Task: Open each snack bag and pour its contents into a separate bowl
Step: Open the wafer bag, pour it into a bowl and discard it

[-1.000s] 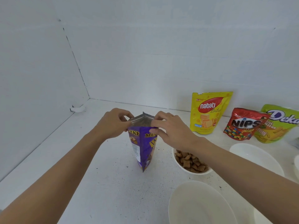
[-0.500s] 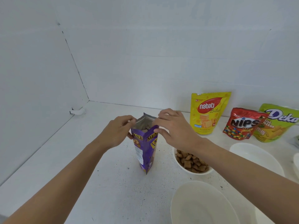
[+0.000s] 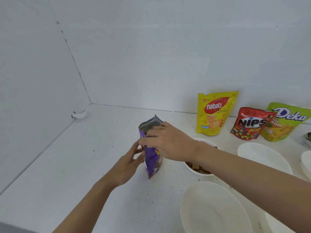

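A purple snack bag (image 3: 152,163) stands upright on the white counter, its torn top showing the silver inside. My right hand (image 3: 165,142) reaches over from the right and grips the bag's upper part, fingers curled across its front. My left hand (image 3: 128,163) is lower, at the bag's left edge, and holds that edge between fingertips and thumb. Just right of the bag, a white bowl (image 3: 191,169) holds brown snack pieces, and my right forearm hides most of it.
A yellow Nabati bag (image 3: 216,113), a red Nips bag (image 3: 250,123) and a green Deka bag (image 3: 286,121) lean on the back wall. Empty white bowls sit at front right (image 3: 213,211), at mid right (image 3: 262,155) and at the right edge (image 3: 306,163). Walls close the left and back.
Both hands pinched the bag's top before. Now my right hand has moved over the top and across the front, and my left hand has dropped down the bag's left side.
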`<move>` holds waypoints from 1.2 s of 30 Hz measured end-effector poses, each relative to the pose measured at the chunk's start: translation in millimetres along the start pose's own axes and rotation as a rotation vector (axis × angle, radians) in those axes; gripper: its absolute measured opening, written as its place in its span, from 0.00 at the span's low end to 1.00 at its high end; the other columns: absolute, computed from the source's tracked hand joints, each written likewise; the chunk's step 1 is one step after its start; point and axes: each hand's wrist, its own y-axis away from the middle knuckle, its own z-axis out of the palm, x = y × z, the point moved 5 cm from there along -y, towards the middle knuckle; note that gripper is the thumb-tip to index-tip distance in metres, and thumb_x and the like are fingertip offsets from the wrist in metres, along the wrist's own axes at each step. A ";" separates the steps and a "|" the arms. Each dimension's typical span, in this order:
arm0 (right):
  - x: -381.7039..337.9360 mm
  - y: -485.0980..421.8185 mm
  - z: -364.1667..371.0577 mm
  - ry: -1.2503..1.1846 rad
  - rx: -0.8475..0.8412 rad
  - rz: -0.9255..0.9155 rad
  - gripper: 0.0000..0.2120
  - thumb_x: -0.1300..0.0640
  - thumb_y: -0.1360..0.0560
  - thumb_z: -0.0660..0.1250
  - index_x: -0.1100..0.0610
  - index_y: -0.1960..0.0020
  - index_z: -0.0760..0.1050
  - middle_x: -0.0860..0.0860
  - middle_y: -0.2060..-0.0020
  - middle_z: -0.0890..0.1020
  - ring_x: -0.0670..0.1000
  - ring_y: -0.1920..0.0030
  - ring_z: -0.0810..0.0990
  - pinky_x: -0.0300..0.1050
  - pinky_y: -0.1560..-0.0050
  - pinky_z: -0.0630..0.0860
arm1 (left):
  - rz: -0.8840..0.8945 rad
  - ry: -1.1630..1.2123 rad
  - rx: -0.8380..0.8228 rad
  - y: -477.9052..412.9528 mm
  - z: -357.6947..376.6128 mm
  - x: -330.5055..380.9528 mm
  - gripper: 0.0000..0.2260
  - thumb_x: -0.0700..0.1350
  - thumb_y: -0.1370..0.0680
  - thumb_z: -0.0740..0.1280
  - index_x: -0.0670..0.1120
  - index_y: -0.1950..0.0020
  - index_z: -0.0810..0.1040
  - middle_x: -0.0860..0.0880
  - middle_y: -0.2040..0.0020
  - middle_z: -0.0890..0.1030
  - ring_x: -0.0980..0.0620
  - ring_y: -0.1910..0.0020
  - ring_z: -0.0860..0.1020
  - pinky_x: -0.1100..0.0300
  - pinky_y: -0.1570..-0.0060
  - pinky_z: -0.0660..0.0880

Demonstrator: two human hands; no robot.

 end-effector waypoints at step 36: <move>9.5 5.8 -117.9 -0.517 0.515 0.473 0.06 0.57 0.24 0.69 0.48 0.51 0.83 0.38 0.57 0.81 0.47 0.44 0.75 0.60 0.39 0.71 | 0.417 0.360 0.508 47.5 29.0 40.2 0.10 0.36 0.17 0.61 0.48 0.39 0.75 0.46 0.41 0.78 0.55 0.43 0.79 0.63 0.51 0.79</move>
